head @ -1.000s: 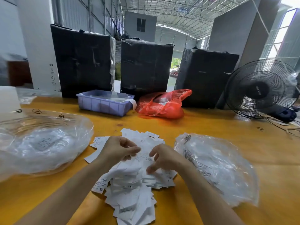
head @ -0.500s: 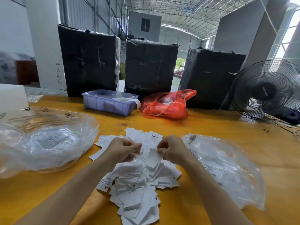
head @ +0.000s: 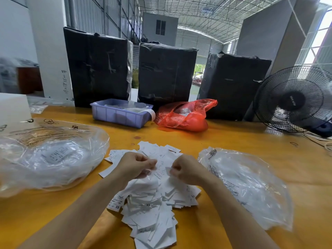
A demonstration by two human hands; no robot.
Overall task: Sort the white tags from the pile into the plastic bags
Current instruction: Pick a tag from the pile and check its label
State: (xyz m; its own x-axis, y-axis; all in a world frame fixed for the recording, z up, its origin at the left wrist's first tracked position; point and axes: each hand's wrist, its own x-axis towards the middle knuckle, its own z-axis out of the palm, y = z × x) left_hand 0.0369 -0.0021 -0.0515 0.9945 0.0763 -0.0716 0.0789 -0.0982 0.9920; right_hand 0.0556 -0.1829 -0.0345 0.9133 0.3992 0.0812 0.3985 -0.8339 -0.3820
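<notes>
White paper tags (head: 154, 209) heaped at centre frame; both hands' fingers (head: 152, 163) pinch tags, and thin slips may cling together, landing in the wrong clear plastic bag (head: 251, 186).

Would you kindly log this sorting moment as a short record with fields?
surface: yellow table
tag pile: centre, between the two bags
left bag: clear, tags inside
right bag: clear, tags inside
left hand: fingers curled on tags at the pile top
right hand: pinching a tag
background: purple bin, red bag, fan
</notes>
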